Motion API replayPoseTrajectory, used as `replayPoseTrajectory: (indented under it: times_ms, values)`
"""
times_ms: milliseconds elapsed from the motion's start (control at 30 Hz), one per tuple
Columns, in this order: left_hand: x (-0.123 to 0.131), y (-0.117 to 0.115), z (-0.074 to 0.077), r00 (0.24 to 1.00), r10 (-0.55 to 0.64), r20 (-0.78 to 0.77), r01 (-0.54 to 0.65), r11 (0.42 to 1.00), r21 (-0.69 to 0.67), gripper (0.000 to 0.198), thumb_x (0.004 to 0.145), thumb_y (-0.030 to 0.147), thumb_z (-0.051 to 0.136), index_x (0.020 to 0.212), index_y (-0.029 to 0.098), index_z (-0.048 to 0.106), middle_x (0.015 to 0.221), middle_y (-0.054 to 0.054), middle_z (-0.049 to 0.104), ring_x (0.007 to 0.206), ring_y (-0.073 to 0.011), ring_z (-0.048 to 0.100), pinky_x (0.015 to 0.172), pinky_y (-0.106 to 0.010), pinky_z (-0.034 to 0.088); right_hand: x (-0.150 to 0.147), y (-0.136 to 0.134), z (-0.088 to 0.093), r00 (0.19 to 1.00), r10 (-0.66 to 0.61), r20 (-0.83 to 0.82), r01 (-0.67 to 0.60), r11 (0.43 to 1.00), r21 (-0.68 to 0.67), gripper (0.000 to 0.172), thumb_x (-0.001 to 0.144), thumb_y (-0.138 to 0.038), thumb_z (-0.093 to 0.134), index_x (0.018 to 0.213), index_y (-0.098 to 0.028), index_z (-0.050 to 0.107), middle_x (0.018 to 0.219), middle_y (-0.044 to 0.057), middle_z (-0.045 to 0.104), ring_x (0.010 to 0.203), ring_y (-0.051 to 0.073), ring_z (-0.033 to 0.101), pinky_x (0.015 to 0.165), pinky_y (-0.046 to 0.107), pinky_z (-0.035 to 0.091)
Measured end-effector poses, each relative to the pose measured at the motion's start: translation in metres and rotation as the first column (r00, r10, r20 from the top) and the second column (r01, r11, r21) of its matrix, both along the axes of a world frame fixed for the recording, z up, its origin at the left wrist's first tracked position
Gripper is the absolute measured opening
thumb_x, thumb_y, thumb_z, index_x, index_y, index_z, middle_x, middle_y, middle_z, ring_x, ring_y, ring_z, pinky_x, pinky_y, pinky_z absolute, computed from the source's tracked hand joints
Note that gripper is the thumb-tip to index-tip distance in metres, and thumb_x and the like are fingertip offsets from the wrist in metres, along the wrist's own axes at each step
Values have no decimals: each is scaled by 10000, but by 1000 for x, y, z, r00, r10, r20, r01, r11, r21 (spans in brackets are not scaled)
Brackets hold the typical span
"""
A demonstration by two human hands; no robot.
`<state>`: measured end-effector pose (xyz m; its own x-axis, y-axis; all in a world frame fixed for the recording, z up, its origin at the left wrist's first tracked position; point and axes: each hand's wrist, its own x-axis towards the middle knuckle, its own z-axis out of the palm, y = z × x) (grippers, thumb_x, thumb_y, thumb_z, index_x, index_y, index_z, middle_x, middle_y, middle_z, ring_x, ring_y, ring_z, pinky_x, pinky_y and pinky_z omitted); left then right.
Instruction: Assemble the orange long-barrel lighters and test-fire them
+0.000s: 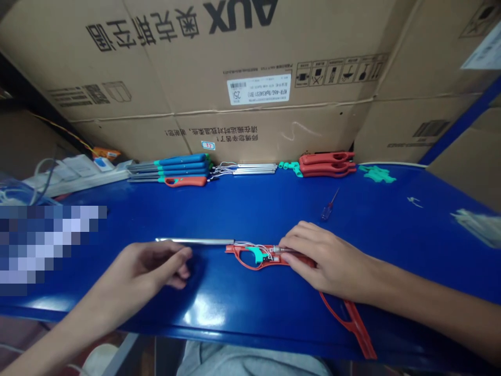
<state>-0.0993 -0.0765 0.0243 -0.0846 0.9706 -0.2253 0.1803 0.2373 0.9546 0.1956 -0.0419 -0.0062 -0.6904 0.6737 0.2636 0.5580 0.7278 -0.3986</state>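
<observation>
An opened red lighter handle shell lies on the blue table, holding a teal trigger and white wires. My right hand grips the shell's right part, its thumb and fingers around a small clear-and-metal piece seated inside; my palm hides the rest. From the shell's left end the wires run to a slim metal tube. My left hand hovers by the tube's far end, fingers loosely curled, nothing visible in them. A second red shell half sticks out below my right wrist.
Along the back, by a cardboard box, lie blue-handled lighters, an orange-handled one, metal tubes, teal rings, stacked red shells and teal pieces. A screwdriver lies beyond my right hand. A power strip stands left.
</observation>
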Motion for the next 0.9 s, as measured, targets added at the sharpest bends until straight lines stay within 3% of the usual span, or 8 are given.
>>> replayPoseTrajectory:
  times_ms: [33, 67, 167, 267, 433, 533, 700, 900]
  values:
    - [-3, -2, 3, 949, -148, -280, 158, 987, 15, 165, 631, 241, 836, 574, 162, 703, 518, -19, 654, 425, -144, 606, 416, -161, 503, 0, 0, 0, 1000, 1, -1, -1, 1000, 3, 217, 962, -203, 488, 980, -133, 692, 883, 89, 649, 852, 207, 557, 765, 356, 476]
    - [-5, -3, 6, 851, -212, -481, 271, 961, 57, 166, 695, 299, 788, 606, 186, 706, 519, -6, 641, 429, -137, 593, 394, -157, 465, 1, 0, 0, 1000, 1, -3, -1, 1000, 8, 216, 960, -199, 491, 988, -132, 694, 889, 91, 653, 858, 208, 561, 771, 358, 478]
    - [2, 5, 11, 585, -170, -793, 562, 790, 245, 182, 802, 373, 667, 866, 221, 746, 797, -45, 714, 663, -186, 660, 607, -218, 521, 1, 0, 1, 1000, -4, -3, 4, 1000, 21, 216, 957, -200, 497, 998, -139, 699, 900, 96, 661, 873, 211, 573, 778, 357, 486]
    - [16, 35, 11, 402, -263, -877, 742, 654, 144, 275, 868, 329, 574, 1088, 222, 700, 1017, -82, 698, 946, -237, 642, 858, -304, 500, 2, 1, 2, 1000, -23, 8, 23, 1000, 21, 213, 955, -203, 500, 990, -149, 703, 885, 93, 662, 865, 208, 582, 764, 344, 492]
    - [37, 94, 12, 217, -557, -802, 887, 455, -76, 207, 850, 222, 556, 971, 206, 723, 913, -44, 715, 778, -172, 647, 703, -248, 472, 9, 5, 4, 996, -80, 26, 79, 997, 12, 215, 950, -204, 505, 984, -145, 709, 889, 93, 667, 857, 211, 581, 774, 362, 490]
    - [42, 106, 9, 218, -612, -760, 901, 425, -84, 183, 807, 175, 570, 905, 196, 723, 830, -21, 713, 703, -147, 629, 613, -224, 435, 13, 9, 4, 995, -100, 20, 100, 995, -13, 215, 949, -207, 512, 985, -146, 715, 901, 89, 671, 859, 206, 584, 784, 359, 492]
    - [41, 91, -4, 414, -570, -710, 868, 482, 119, 148, 805, 227, 600, 906, 183, 699, 861, -33, 695, 743, -148, 605, 668, -240, 447, 14, 11, 2, 996, -87, -34, 87, 996, -17, 189, 941, -201, 530, 984, -150, 707, 928, 83, 670, 870, 190, 593, 799, 339, 503]
    - [46, 81, -11, 411, -439, -799, 873, 442, 206, 263, 805, 340, 655, 1012, 182, 691, 966, -71, 683, 878, -201, 606, 801, -302, 465, 13, 8, 1, 995, -89, -41, 89, 996, -9, 190, 944, -208, 529, 993, -170, 709, 951, 86, 648, 880, 183, 593, 783, 331, 521]
